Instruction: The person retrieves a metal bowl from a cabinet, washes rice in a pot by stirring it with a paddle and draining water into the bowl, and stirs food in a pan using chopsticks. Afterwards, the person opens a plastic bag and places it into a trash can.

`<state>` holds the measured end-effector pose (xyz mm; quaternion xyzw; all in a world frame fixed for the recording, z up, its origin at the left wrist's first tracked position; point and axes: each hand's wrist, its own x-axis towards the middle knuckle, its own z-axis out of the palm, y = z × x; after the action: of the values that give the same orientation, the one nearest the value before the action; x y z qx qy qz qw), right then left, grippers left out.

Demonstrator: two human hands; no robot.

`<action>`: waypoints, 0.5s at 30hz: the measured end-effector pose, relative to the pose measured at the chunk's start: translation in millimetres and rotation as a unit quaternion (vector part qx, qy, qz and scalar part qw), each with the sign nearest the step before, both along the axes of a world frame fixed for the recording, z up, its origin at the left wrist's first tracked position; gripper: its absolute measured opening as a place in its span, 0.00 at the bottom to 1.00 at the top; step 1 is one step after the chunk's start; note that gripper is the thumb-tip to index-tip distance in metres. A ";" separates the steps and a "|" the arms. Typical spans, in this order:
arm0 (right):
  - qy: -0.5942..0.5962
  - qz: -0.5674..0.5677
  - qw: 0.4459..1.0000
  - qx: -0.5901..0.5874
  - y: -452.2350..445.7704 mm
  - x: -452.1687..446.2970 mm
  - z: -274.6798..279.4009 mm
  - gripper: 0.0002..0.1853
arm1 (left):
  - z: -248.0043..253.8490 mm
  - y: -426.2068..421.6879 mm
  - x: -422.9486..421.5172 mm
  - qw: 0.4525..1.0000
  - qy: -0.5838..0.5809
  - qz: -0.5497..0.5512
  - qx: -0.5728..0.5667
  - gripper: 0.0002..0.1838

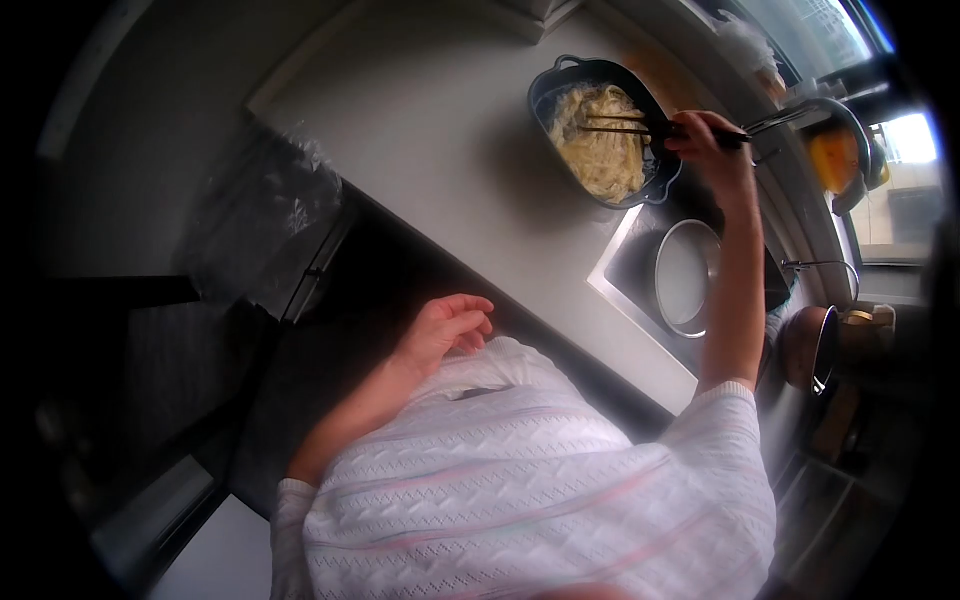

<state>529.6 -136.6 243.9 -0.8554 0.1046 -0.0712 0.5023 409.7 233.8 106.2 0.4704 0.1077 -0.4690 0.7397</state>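
Observation:
My right hand (712, 150) is closed around dark chopsticks (628, 124). Their tips reach into pale yellow, shredded-looking food (606, 160) in a dark dish (610, 73) with looped handles at its ends. The dish rests on the white counter (440, 140), just beyond the sink. Down at my waist, in front of the counter edge, my left hand (450, 325) hangs in the air. Its fingers are loosely bent and partly apart, with nothing in them.
A round, pale bowl (686, 282) stands in the metal sink (622, 262) below my right forearm. A copper-coloured pot (808, 348) is at the right, near the faucet. Clear plastic (275, 215) hangs beyond the counter's left end. Windows line the upper right.

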 end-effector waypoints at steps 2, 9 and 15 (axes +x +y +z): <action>-0.034 0.005 0.999 0.036 -5.1 -3.1 12.9 0.13 | -0.3 0.9 -1.1 1.000 0.002 0.002 0.004 0.10; -0.025 0.036 0.998 0.041 11.2 -1.1 -22.5 0.13 | -0.4 -4.8 -2.0 1.000 0.000 -0.010 -0.002 0.10; -0.063 -0.021 0.994 0.084 -16.9 -23.6 19.2 0.13 | -0.9 -2.8 -5.1 1.000 -0.002 0.006 0.010 0.10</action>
<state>506.0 -153.5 263.1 -0.8015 0.0963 -0.1264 0.5765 404.6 231.0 105.3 0.4779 0.1136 -0.4625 0.7381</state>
